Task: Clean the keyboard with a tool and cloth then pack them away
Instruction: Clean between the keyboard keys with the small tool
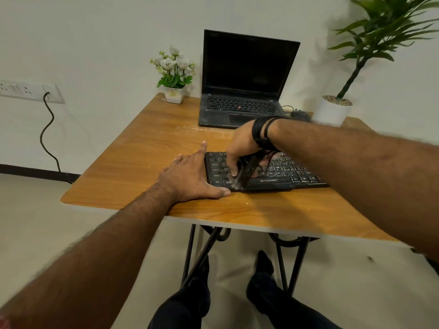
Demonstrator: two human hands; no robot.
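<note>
1. Table (133, 148) of orange-brown wood grain on black metal legs, standing on a pale floor against a white wall.
2. Keyboard (285, 173), black, lies near the front edge.
3. Left hand (190, 176) lies flat, fingers straight, against the keyboard's left end.
4. Right hand (242, 148) grips a dark brush-like tool (245, 173), its tip on the lower-left keys; the tool is blurred.
5. Behind: an open laptop (247, 79), a small flower pot (174, 74), a tall plant in a white pot (332, 110).
6. Wall socket (31, 90) at left with a black cable hanging.
</note>
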